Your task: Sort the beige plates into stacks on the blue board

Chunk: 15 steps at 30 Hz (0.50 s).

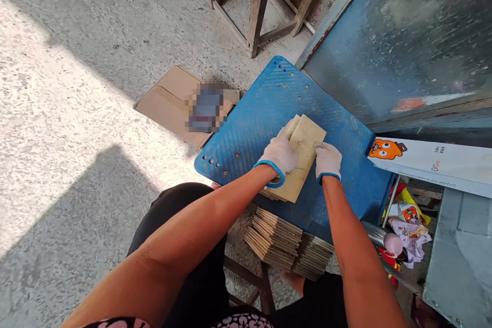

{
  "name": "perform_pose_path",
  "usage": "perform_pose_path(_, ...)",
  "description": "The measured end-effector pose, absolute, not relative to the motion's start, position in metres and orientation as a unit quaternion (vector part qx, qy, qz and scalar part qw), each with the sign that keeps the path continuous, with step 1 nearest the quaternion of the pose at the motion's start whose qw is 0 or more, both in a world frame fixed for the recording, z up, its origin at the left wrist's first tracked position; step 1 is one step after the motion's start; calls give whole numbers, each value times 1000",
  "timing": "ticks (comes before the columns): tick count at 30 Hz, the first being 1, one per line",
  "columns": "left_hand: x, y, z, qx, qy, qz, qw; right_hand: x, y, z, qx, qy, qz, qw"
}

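Note:
A small stack of cream-coloured rectangular tiles [306, 138] lies at a slant on a blue plastic tabletop [253, 123]. Its upper pieces are slightly fanned out to the left. My left hand [280, 156], in a white knit glove with a blue cuff, grips the stack along its left side, and its fingertips are partly hidden. On the opposite side, my right hand [328, 159], gloved alike, has curled fingers pinching the right edge of the top tile. Below the near table edge, more thin tiles [274, 236] are piled in neat stacks.
Flattened cardboard [165, 97] with a blurred dark object on it lies on the concrete left of the table. A white printed box [434, 161] sits at the right corner, near a metal flask [374, 234] and crumpled wrappers [411, 233]. Wooden stools [259, 5] stand beyond.

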<state>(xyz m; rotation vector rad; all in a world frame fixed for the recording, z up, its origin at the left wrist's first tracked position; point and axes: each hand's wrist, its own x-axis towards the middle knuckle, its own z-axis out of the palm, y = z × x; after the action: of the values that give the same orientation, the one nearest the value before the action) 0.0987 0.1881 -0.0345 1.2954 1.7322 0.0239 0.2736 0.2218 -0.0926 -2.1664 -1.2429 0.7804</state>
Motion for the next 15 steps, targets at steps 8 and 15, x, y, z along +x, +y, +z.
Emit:
perform_pose_path(8,95,192,-36,545,713,15,441,262,225,-68,-798,-564,209,45)
perform_pose_path(15,88,192,-34,567,698,-13,438,260,221,-63,-781,-603,164,-10)
